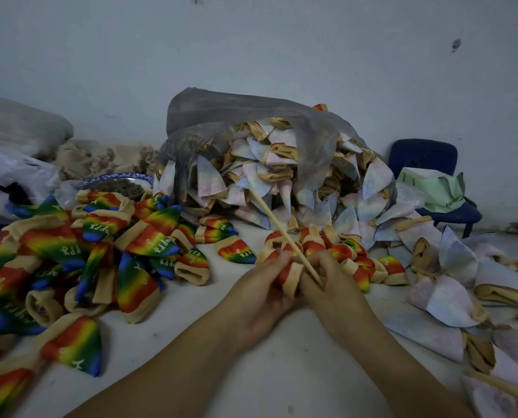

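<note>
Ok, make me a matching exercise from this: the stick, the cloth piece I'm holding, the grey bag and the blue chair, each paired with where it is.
1 wooden stick
2 red and tan cloth piece
3 grey plastic bag
4 blue chair

A far right, by the wall
B bunched between left hand and right hand
C slanting up from the right hand
D middle back, spilling pale pieces

Pairs: 1-C, 2-B, 3-D, 4-A

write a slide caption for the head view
Left hand and right hand hold a rainbow fabric piece, the right also gripping a wooden stick; rainbow pile left, plastic bag of pale pieces behind
</note>
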{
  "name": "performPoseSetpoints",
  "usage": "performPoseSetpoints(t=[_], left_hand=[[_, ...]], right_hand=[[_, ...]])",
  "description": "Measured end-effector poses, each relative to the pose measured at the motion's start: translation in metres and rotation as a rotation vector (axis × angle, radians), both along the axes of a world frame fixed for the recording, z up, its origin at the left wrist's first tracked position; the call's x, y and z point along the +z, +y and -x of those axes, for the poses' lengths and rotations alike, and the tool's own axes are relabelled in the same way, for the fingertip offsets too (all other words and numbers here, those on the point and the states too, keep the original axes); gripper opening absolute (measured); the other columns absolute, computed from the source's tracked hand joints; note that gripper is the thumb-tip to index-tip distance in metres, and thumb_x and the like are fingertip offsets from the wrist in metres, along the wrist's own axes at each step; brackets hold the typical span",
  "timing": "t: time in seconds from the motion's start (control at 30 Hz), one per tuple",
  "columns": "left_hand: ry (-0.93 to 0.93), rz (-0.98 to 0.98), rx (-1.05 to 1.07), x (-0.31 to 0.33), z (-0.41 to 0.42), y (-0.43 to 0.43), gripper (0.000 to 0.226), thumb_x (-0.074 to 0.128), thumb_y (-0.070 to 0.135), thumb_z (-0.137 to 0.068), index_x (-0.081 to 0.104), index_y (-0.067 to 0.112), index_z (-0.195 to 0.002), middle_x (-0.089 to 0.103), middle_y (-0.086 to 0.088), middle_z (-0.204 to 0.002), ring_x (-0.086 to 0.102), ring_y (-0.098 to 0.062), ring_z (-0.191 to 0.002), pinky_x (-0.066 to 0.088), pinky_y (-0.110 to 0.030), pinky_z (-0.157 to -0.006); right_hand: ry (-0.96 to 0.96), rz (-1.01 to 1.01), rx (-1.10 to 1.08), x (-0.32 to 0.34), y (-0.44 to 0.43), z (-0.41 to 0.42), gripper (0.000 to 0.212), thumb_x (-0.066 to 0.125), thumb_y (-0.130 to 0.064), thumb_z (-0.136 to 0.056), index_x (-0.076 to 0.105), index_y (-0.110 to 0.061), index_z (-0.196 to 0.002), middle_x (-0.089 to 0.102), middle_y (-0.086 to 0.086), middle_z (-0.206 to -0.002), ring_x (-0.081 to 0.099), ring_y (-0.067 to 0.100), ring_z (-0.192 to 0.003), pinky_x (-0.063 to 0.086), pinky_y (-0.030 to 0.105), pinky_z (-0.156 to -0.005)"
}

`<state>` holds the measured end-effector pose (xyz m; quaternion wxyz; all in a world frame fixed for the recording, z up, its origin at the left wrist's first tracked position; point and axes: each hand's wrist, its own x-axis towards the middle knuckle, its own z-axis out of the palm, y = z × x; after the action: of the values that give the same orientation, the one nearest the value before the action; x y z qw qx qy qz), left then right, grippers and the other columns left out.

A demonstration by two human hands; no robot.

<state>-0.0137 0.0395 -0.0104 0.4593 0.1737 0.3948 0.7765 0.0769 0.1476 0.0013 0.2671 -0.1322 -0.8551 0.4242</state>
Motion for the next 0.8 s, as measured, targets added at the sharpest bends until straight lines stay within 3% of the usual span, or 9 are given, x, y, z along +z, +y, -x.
performPoseSetpoints(t=[0.07,0.17,0.33,0.57,0.7,0.8], left_hand=[[0.315,0.187,0.140,-0.001,-0.003,0.004,0.028,0.055,0.034,-0.099,0.071,0.016,-0.113,0.073,-0.008,-0.113,0.066,-0.025,-0.111,0.052,-0.043,-0.099],[0.774,0.397,0.368,-0.001,-0.003,0.005,0.019,0.056,0.039,-0.096,0.073,0.031,-0.097,0.073,0.011,-0.094,0.066,-0.008,-0.092,0.054,-0.027,-0.082],[0.980,0.541,0.432,-0.003,0.001,0.004,0.019,0.051,0.042,-0.099,0.068,0.035,-0.100,0.067,0.016,-0.094,0.061,0.002,-0.086,0.048,-0.018,-0.074],[1.215,0.604,0.573,0.000,0.029,0.014,0.015,0.052,0.030,-0.100,0.066,0.025,-0.101,0.058,0.008,-0.105,0.053,0.002,-0.090,0.036,-0.007,-0.071],[1.520,0.755,0.732,0.013,0.061,0.030,0.022,0.057,0.024,-0.097,0.069,0.017,-0.113,0.052,-0.005,-0.128,0.044,-0.022,-0.117,0.035,-0.027,-0.093],[1.647,0.997,0.649,0.028,0.079,0.046,0.040,0.051,0.032,-0.098,0.055,0.024,-0.137,0.026,-0.015,-0.156,0.022,-0.033,-0.142,0.028,-0.043,-0.110]], right_hand=[[0.016,0.003,-0.031,-0.001,0.002,-0.001,0.012,0.061,-0.030,-0.090,0.052,-0.028,-0.083,0.061,-0.018,-0.076,0.055,0.001,-0.063,0.043,0.016,-0.051],[0.009,0.012,-0.055,-0.004,0.002,0.000,0.015,0.061,-0.033,-0.090,0.051,-0.024,-0.082,0.061,-0.014,-0.075,0.056,0.005,-0.062,0.045,0.022,-0.051],[0.010,0.097,-0.101,-0.006,0.006,0.001,0.011,0.060,-0.031,-0.087,0.053,-0.027,-0.080,0.060,-0.017,-0.065,0.054,-0.004,-0.056,0.040,0.009,-0.046],[0.050,0.189,-0.310,0.000,0.027,-0.004,0.019,0.050,-0.024,-0.092,0.050,-0.028,-0.111,0.056,-0.004,-0.079,0.052,0.013,-0.063,0.035,0.027,-0.054],[0.060,0.160,-0.281,-0.001,0.021,-0.005,0.018,0.047,-0.021,-0.093,0.052,-0.026,-0.109,0.051,-0.003,-0.072,0.046,0.013,-0.058,0.033,0.026,-0.052],[0.059,0.140,-0.259,0.000,0.019,-0.006,0.014,0.046,-0.018,-0.093,0.053,-0.023,-0.103,0.047,-0.001,-0.069,0.042,0.014,-0.058,0.031,0.026,-0.052]])
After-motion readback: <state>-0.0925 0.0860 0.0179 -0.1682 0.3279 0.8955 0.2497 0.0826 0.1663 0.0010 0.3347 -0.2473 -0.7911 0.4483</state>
